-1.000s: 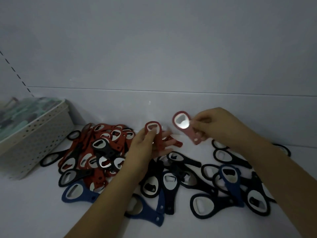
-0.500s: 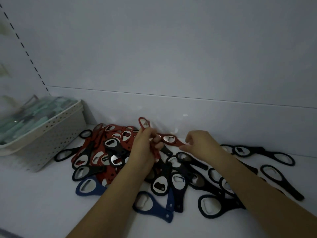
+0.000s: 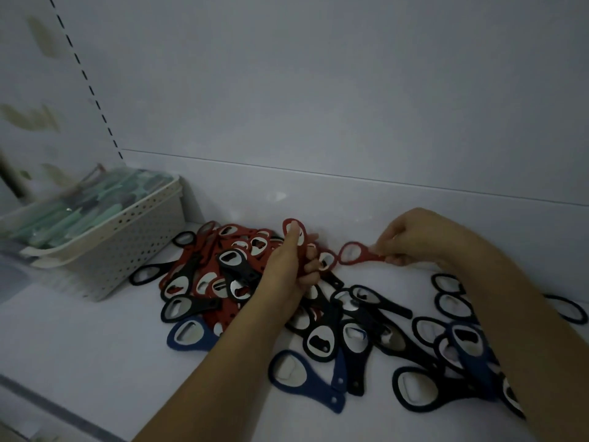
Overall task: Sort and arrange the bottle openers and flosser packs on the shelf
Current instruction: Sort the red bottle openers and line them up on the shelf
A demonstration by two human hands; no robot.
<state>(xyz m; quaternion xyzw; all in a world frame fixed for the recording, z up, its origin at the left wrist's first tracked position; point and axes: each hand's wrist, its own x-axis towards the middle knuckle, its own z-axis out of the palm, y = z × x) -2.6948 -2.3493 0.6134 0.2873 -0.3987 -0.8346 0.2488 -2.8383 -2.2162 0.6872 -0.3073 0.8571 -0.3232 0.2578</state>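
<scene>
A heap of bottle openers covers the white shelf (image 3: 79, 339): red ones (image 3: 204, 269) at the left, black ones (image 3: 379, 301) and blue ones (image 3: 306, 381) in the middle and right. My left hand (image 3: 290, 266) grips a small bunch of red openers (image 3: 298, 232) upright above the red pile. My right hand (image 3: 414, 236) pinches the handle of a single red opener (image 3: 352, 252), its ring pointing left toward the left hand. Pale green flosser packs (image 3: 79, 205) fill the basket on the left.
A white perforated basket (image 3: 127, 247) stands at the left against the back wall. The shelf's back panel (image 3: 350, 193) rises just behind the hands. The shelf's front edge runs across the lower left.
My right hand has picked a red opener off the shelf and lifted it slightly, moving right. My left hand still grips its red openers. The camera view shifted left.
</scene>
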